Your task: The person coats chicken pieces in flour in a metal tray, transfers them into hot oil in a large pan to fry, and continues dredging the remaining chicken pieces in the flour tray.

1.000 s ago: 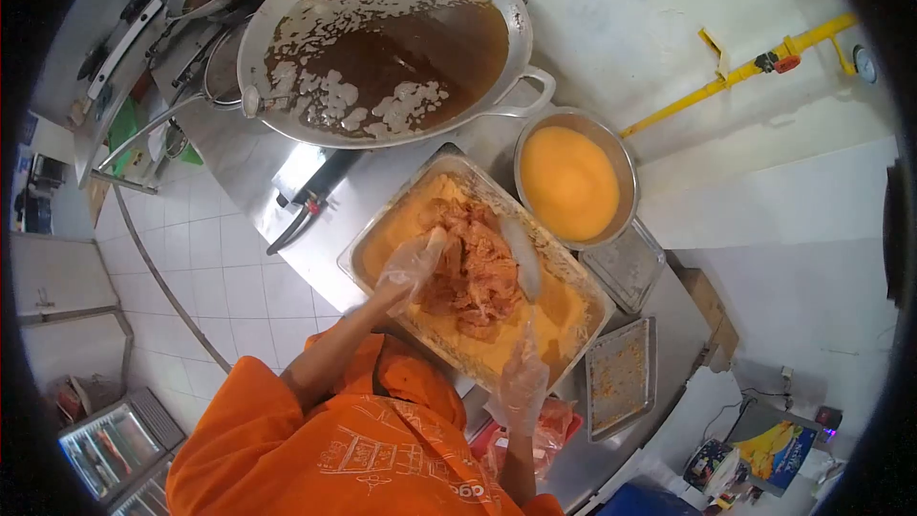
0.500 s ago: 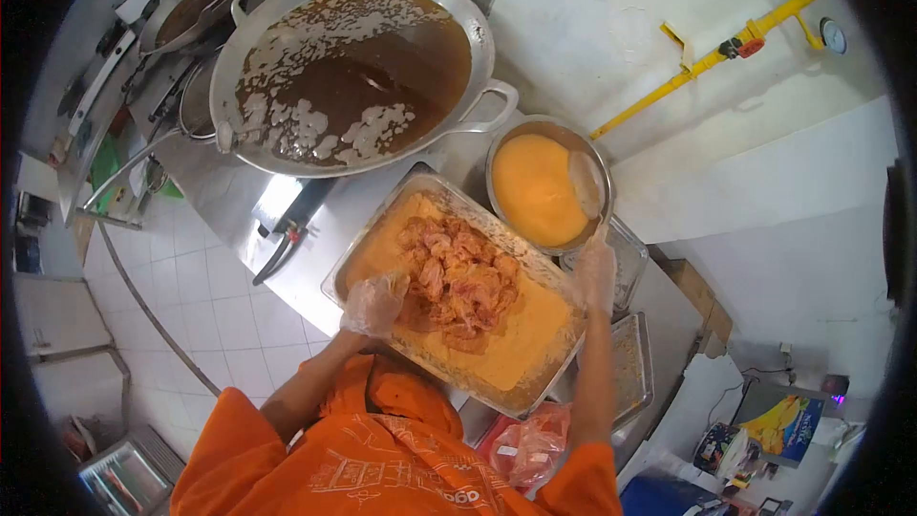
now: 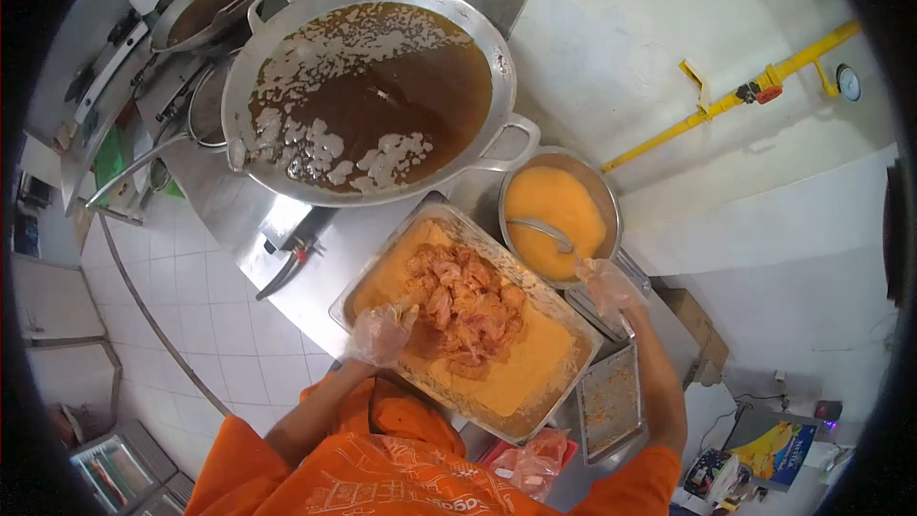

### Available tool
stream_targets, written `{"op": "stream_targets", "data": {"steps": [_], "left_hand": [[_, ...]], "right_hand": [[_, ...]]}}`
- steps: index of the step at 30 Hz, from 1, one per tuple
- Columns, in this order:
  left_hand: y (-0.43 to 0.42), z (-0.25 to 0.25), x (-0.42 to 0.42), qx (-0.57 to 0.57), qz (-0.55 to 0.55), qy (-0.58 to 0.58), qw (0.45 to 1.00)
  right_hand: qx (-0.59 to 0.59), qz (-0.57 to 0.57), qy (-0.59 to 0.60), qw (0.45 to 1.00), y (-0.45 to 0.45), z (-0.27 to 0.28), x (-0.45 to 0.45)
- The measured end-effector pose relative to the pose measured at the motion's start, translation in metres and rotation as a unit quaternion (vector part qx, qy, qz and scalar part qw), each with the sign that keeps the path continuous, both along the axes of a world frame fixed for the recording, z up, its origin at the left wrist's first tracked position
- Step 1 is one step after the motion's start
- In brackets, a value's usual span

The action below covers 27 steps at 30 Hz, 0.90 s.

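My left hand (image 3: 384, 333), in a clear plastic glove, is over the near left edge of a metal tray (image 3: 562, 403), fingers curled beside the raw chicken pieces (image 3: 468, 301). What is in those fingers, if anything, is hidden. The chicken is heaped on orange-tinted flour (image 3: 530, 349). To the right, my gloved right hand (image 3: 609, 289) is closed around the handle end of a ladle (image 3: 543, 227) at the near rim of a metal bowl (image 3: 614, 201). The ladle's head is tilted and partly sunk in orange liquid batter (image 3: 544, 193).
A large wok (image 3: 504, 86) of brown, foamy oil stands behind the tray, its handle near the bowl. A smaller wok (image 3: 172, 19) and a strainer (image 3: 212, 105) are at left. A crumb-covered tray (image 3: 611, 401) and a pink plastic bag (image 3: 535, 463) lie at right.
The ladle has turned and dipped into the batter, its head moving left and down. My right hand has shifted slightly down and right. My left hand stays by the chicken; the whole view has shifted.
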<state>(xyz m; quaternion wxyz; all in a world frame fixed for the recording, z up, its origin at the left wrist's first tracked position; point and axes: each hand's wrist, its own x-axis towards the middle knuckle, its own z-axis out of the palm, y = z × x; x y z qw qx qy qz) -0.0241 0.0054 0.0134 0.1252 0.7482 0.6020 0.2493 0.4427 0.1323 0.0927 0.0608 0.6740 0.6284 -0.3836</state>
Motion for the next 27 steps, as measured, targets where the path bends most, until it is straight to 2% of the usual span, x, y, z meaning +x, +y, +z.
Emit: {"op": "stream_targets", "data": {"steps": [1,4,7,10,13,16,19,22,23,24,25,26,27], "left_hand": [[0.000,0.000,-0.002,0.037,-0.020,0.007,0.999],[0.000,0.013,0.002,-0.057,0.046,0.002,0.997],[0.001,0.015,-0.002,-0.025,-0.020,0.023,0.999],[0.001,0.011,-0.002,0.013,-0.014,-0.009,1.000],[0.001,0.014,-0.003,-0.003,-0.022,-0.023,0.999],[0.001,0.015,-0.002,-0.062,0.009,-0.063,0.996],[0.000,0.012,0.000,-0.087,0.008,-0.047,0.995],[0.000,0.015,-0.001,-0.036,-0.013,-0.039,0.999],[0.000,0.017,-0.001,-0.030,-0.017,-0.036,0.999],[0.002,0.021,0.000,-0.024,-0.023,-0.032,0.999],[0.003,0.023,0.000,-0.017,-0.027,-0.029,0.999],[0.003,0.022,-0.001,-0.030,-0.025,-0.031,0.999],[0.003,0.020,-0.002,-0.042,-0.022,-0.032,0.998]], "right_hand": [[0.047,0.043,-0.041,0.997,0.002,0.004,-0.003],[0.214,0.167,-0.136,0.953,-0.007,0.013,0.005],[0.251,0.179,-0.178,0.934,-0.016,-0.011,0.037],[0.195,0.146,-0.293,0.925,-0.027,0.003,0.037],[0.100,0.141,-0.322,0.931,-0.030,0.014,0.033],[0.167,0.265,-0.231,0.921,-0.025,-0.009,0.038],[0.232,0.379,-0.136,0.886,-0.016,-0.043,0.044],[0.334,0.405,-0.057,0.849,0.000,-0.084,0.018],[0.173,0.250,0.049,0.951,0.004,-0.090,0.009],[0.002,0.078,0.155,0.985,0.011,-0.094,0.001],[-0.113,-0.065,0.290,0.948,0.014,-0.107,0.003],[-0.207,-0.225,0.394,0.867,0.018,-0.115,0.001],[-0.235,-0.341,0.519,0.747,0.019,-0.160,0.015]]}}
